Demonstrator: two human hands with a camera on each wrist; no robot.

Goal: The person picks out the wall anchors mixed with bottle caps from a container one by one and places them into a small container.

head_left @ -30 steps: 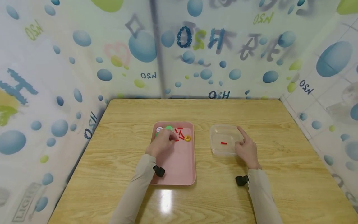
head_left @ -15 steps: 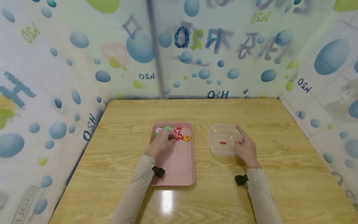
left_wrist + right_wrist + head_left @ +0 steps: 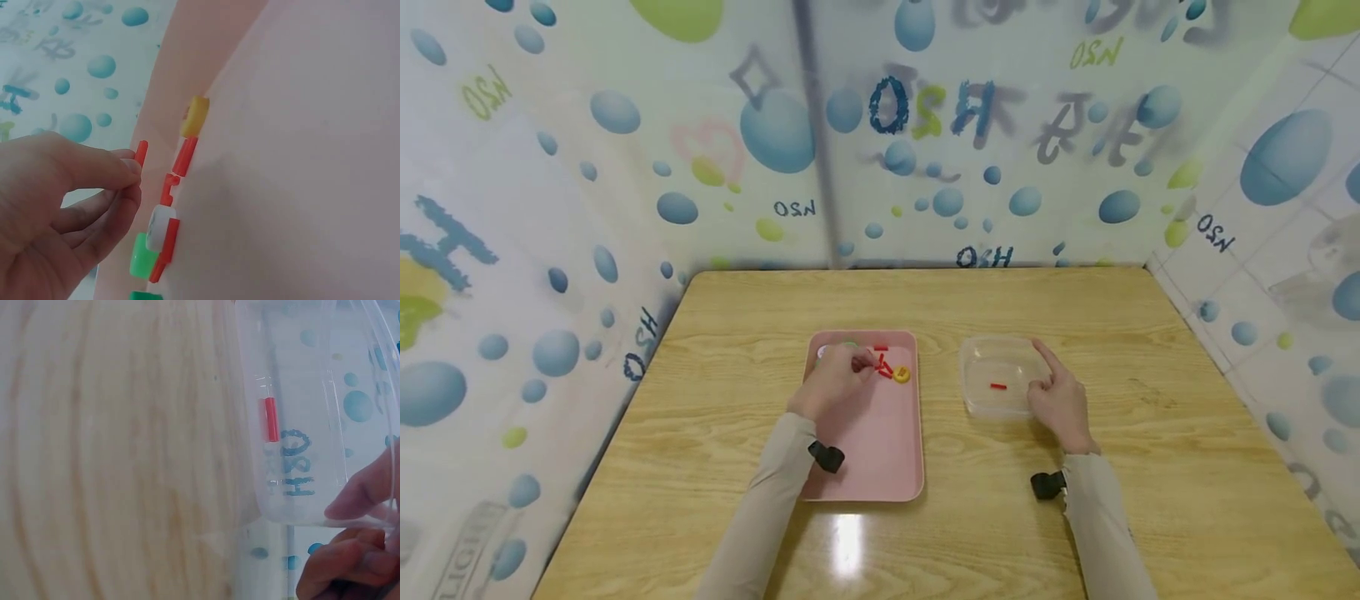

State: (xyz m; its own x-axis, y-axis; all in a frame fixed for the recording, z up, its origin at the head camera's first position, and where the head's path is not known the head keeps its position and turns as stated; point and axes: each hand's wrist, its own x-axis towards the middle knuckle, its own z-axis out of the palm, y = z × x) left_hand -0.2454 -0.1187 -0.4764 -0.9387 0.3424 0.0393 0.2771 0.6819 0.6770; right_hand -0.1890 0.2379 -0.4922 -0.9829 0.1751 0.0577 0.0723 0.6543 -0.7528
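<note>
My left hand [image 3: 835, 382] is over the upper part of a pink tray [image 3: 883, 454]. In the left wrist view its thumb and index finger pinch a small red stick [image 3: 142, 153], held above the tray floor. Several more red sticks [image 3: 881, 348] lie by the fingertips, beside a round yellow button-like piece [image 3: 901, 375]. A white round piece [image 3: 161, 228] and green pieces [image 3: 144, 255] are partly hidden by the hand in the head view. My right hand [image 3: 1063, 408] grips the right side of a clear plastic container [image 3: 966, 379], index finger along the rim. One red stick [image 3: 997, 386] lies inside it.
Both tray and container rest on a wood-grain table [image 3: 737, 325], the container to the right of the tray. A wall sheet [image 3: 1045, 75] printed with bubbles and letters encloses the table's back and sides. Each wrist carries a small black camera [image 3: 826, 457].
The left fingertips have shifted slightly and lifted a little, now with a red stick between them. The right hand and the container stay as they were.
</note>
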